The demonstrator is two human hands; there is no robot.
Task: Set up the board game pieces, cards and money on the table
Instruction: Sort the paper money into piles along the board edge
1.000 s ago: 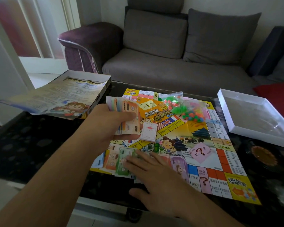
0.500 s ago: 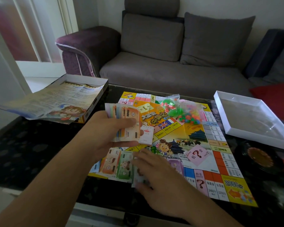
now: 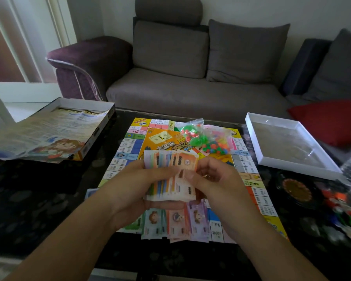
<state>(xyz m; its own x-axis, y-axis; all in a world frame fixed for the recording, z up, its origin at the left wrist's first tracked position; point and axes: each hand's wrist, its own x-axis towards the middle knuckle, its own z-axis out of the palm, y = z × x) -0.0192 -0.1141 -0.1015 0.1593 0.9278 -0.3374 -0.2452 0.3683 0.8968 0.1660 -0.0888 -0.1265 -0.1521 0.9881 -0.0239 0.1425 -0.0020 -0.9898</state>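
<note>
A colourful game board point(image 3: 128, 147) lies flat on the dark table point(image 3: 39, 189). My left hand point(image 3: 128, 187) holds a fanned stack of paper money point(image 3: 170, 175) above the board's near half. My right hand point(image 3: 215, 179) pinches the stack's right edge, at the top orange note. Several notes point(image 3: 174, 222) lie side by side on the board's near edge, below my hands. A clear bag of small plastic pieces point(image 3: 205, 138), green, orange and pink, rests on the board's far side.
An open game box with a rule sheet point(image 3: 49, 130) sits at the table's left. A white box tray point(image 3: 288, 142) lies at the right, with a dark round dish point(image 3: 296, 191) and loose coloured pieces point(image 3: 340, 203) nearer. A grey sofa point(image 3: 190, 94) stands behind.
My right hand has left the notes lying on the board and come up to the stack in my left hand. The head view has shifted, centring the board.
</note>
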